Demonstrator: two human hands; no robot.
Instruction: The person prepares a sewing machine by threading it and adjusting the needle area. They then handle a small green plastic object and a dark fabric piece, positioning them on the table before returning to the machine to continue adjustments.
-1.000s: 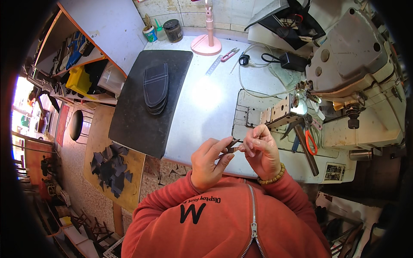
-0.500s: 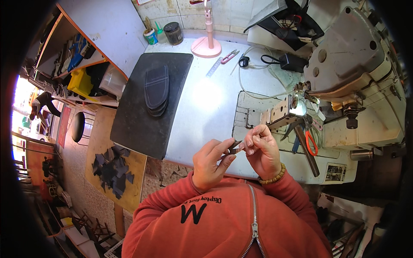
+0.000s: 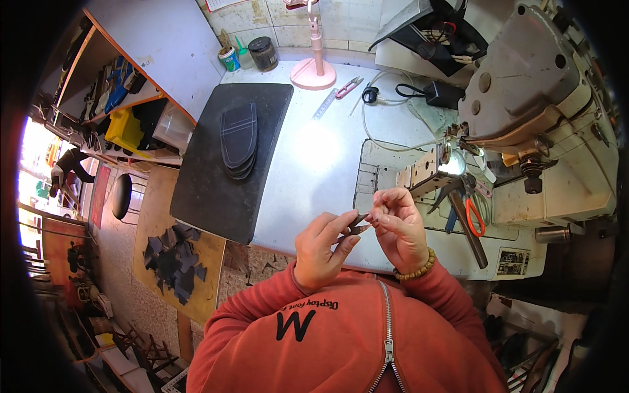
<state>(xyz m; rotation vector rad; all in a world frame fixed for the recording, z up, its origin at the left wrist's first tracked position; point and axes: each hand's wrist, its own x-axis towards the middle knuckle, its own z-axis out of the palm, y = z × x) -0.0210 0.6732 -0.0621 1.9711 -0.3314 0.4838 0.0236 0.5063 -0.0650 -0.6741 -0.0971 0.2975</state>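
Note:
My left hand [image 3: 321, 245] is closed around a small dark two-pronged tool [image 3: 358, 224], possibly tweezers or snips; its exact kind is hard to tell. The prongs point right, toward my right hand [image 3: 400, 229]. There the thumb and fingers pinch together at the prong tips, and anything between them is too small to make out. Both hands are held over the front edge of the white table [image 3: 288, 190]. Right behind them stands the sewing machine [image 3: 524, 85], its lit arm end [image 3: 432, 171] just beyond my right fingers.
Dark stitched pieces [image 3: 238, 137] lie stacked on a black board [image 3: 203, 177] to the left. A hammer [image 3: 468, 229] and orange-handled pliers [image 3: 474, 216] lie at the right. A pink lamp stand [image 3: 313, 73], ruler [image 3: 325, 103] and pink snips [image 3: 349, 88] are farther back. Dark scraps [image 3: 175, 261] cover a lower board.
My right fingers have drawn slightly closer to the prong tips and pinch there. The left hand has hardly moved, and the view has shifted a little.

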